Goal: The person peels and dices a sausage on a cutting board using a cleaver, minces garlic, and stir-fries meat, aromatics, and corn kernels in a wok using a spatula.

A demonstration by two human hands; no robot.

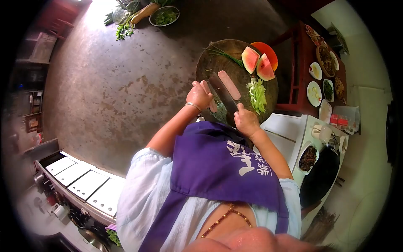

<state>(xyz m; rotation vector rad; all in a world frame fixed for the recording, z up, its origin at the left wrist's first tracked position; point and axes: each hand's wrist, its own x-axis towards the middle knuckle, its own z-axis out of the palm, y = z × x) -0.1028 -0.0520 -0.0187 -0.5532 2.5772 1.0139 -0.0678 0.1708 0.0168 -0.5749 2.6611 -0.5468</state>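
Observation:
My left hand (199, 95) is closed round a pink sausage half (208, 94) at the left side of a round wooden chopping block (210, 63). My right hand (247, 119) grips the handle of a cleaver (222, 91), its dark blade lying between that half and a second sausage half (229, 84). Sliced pale-green vegetable (257, 96) lies to the right of the blade. Two watermelon wedges (250, 59) sit at the block's far right, by an orange plate (273, 51). Long green stalks (224, 53) lie at the back.
On the floor ahead are a bowl of greens (165, 17) and a long yellowish gourd (145, 12). A red-brown table at right carries several dishes, including a white plate (314, 93). Nearer stand a black wok (321, 174) and a dish of dark food (309, 158).

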